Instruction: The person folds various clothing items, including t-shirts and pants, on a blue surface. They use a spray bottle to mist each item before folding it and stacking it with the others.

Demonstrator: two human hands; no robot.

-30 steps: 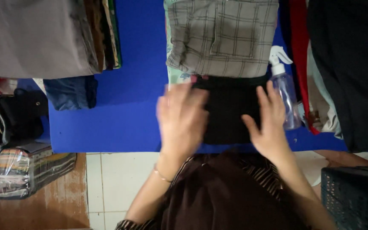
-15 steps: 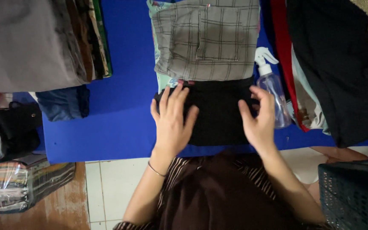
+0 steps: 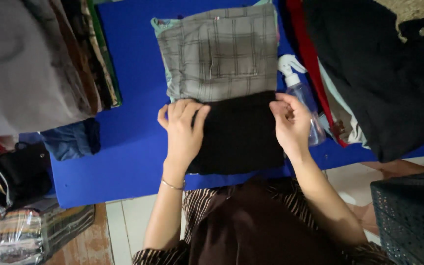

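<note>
A folded black garment (image 3: 240,135) lies on the blue table (image 3: 133,108) right in front of me. My left hand (image 3: 182,130) rests flat on its left edge, fingers together and pointing away. At the garment's upper right corner my right hand (image 3: 292,122) pinches the cloth with curled fingers. Just beyond the black piece lies a folded grey plaid garment (image 3: 222,51) on a pale green one.
A clear spray bottle (image 3: 303,95) with a white trigger stands right of my right hand. Piles of clothes (image 3: 35,64) fill the left, dark and red fabrics (image 3: 379,73) the right. A dark plastic crate (image 3: 413,216) sits lower right, a black bag (image 3: 11,176) lower left.
Both hands have slid up the black garment toward its far edge. My right hand went from lying flat to pinching the upper right corner.
</note>
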